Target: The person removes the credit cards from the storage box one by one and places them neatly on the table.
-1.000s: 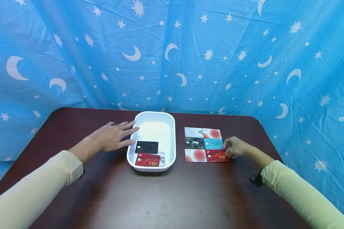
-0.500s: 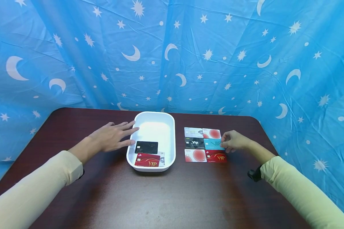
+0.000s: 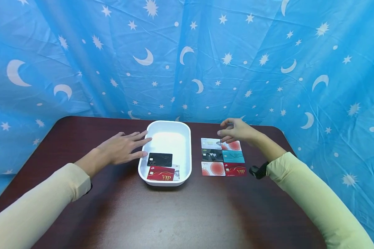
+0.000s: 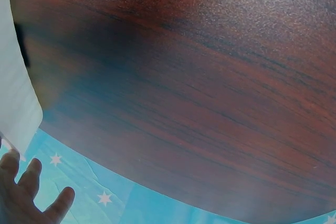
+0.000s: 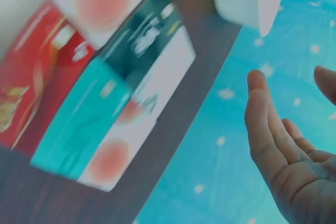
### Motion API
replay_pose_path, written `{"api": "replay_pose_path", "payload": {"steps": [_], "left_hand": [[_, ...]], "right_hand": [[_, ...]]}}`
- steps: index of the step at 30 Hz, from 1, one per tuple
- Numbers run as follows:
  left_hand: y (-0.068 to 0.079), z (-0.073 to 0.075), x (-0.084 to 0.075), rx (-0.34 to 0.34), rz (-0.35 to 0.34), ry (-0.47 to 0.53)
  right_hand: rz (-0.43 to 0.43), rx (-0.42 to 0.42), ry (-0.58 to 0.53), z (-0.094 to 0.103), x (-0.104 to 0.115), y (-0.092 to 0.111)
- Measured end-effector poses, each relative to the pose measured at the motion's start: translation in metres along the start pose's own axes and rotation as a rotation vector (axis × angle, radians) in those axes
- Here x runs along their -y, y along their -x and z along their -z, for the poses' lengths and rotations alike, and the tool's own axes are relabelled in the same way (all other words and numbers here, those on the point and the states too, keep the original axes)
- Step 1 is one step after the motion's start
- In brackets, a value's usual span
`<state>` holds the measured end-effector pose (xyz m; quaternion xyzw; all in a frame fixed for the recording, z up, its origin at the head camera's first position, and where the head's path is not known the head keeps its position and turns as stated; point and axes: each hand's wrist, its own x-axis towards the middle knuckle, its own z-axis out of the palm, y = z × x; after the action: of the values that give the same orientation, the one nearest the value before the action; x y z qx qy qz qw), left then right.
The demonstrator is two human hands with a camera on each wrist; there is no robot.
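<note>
My left hand (image 3: pixel 119 148) rests with spread, straight fingers on the left rim of a white plastic tray (image 3: pixel 187 152). Inside the tray lie a black VIP card (image 3: pixel 159 159), a red VIP card (image 3: pixel 159 173) and a partly covered white card (image 3: pixel 176 172). My right hand (image 3: pixel 237 130) hovers over the back row of a card grid, its thumb and fingers apart and holding nothing. Beneath it a white card with a red circle (image 3: pixel 233 146) is partly hidden. The grid also holds a white VIP card (image 3: pixel 209 143), a black Vip card (image 5: pixel 142 40), a teal VIP card (image 5: pixel 84 119) and a red VIP card (image 5: pixel 39 72).
Another white card with a red circle (image 3: pixel 216 168) lies at the grid's front left. The dark wooden table (image 3: pixel 174 218) has rounded back corners. A blue curtain (image 3: pixel 162 83) with moons and stars hangs behind it.
From the red card at the grid's front right, my right hand has passed the teal card to the back row. The red card shifted slightly left against the grid. My left hand stayed put.
</note>
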<state>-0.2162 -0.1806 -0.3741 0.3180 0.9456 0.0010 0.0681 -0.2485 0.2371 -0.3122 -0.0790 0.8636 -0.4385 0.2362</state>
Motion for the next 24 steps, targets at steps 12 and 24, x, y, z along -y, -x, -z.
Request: {"api": "replay_pose_path", "payload": {"steps": [12, 24], "left_hand": [[0.0, -0.001, 0.001, 0.012, 0.01, 0.016], [0.0, 0.0, 0.001, 0.004, 0.001, 0.01]], "right_hand": [[0.079, 0.139, -0.149, -0.054, 0.043, -0.025], [-0.038, 0.166, -0.052, -0.103, 0.059, -0.047]]}}
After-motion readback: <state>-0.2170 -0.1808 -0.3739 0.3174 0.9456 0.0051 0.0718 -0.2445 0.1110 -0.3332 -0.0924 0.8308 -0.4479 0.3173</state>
